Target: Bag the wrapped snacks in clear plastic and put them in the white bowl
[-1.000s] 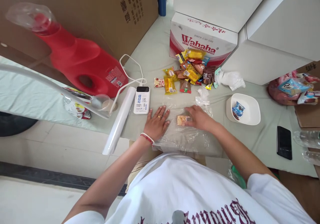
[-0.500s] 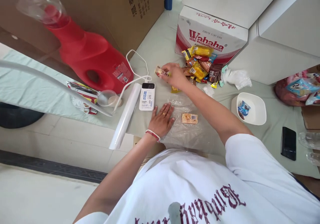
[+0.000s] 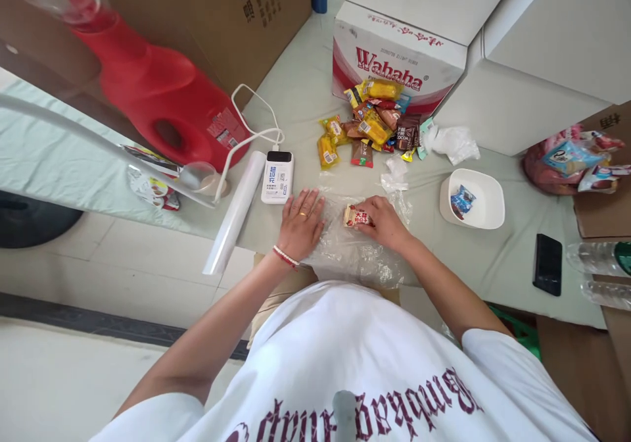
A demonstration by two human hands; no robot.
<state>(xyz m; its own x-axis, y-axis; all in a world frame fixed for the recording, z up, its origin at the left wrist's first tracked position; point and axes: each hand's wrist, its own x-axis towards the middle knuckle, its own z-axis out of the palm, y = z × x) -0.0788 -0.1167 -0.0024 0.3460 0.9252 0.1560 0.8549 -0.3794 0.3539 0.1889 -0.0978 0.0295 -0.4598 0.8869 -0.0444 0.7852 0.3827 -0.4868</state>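
Red jug (image 3: pixel 162 110) far left on bench (image 3: pixel 305 80). White power bank (image 3: pixel 277 177) just beside left hand (image 3: pixel 300 223), fingers spread flat on clear plastic bag (image 3: pixel 357 258). Right hand (image 3: pixel 383 221) pinches snack packet (image 3: pixel 355 216) over bag. Snack pile (image 3: pixel 369 129) behind, white bowl (image 3: pixel 472 198) right, phone (image 3: pixel 547 264) beyond.

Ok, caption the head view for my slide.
Left hand flat on clear plastic bag, right hand setting down a snack packet.
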